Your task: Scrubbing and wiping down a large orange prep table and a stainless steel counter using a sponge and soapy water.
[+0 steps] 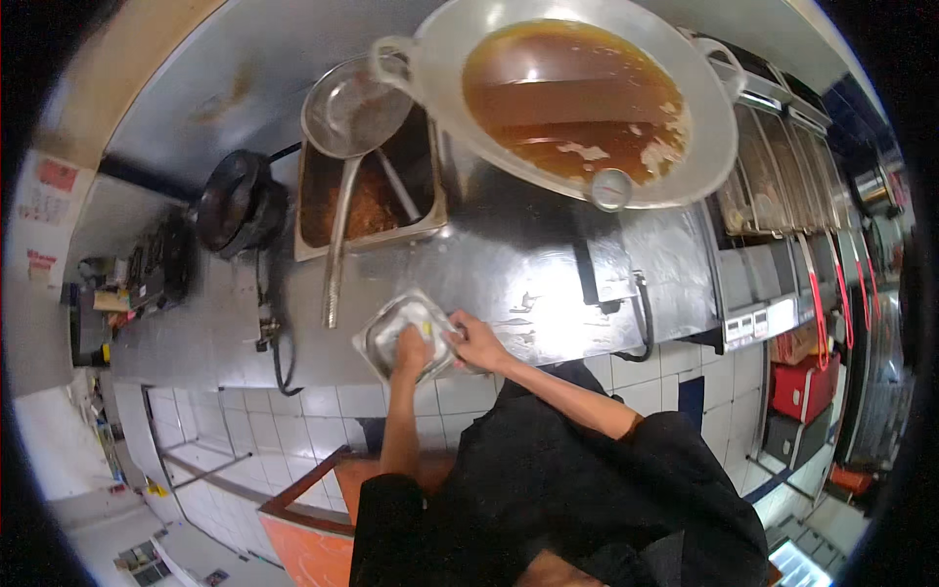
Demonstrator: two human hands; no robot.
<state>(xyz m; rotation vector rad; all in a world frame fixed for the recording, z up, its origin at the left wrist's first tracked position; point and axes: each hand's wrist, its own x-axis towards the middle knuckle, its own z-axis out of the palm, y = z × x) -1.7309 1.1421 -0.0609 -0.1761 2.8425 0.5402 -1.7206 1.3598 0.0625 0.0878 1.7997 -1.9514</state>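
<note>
A small square stainless-steel pan (375,346) sits at the front edge of the steel counter, just before me. My right hand (477,343) grips its right rim. Inside the pan is my left hand (413,351), fingers pointing down into something whitish with a small yellow spot; its fingertips are blurred, and I cannot make out whether they pinch anything. Beyond the pan, a wide metal wok (704,139) contains brown oil (557,110) with pale foam. A dial thermometer (611,189) is at the wok's near rim.
A long-handled strainer (340,249) rests across a deep steel tray (442,209) of dark brown contents. Black pans (235,205) stand at the left. Fryer baskets with red handles (816,301) are at the right. Hoses (645,315) hang at the counter's front edge (323,381).
</note>
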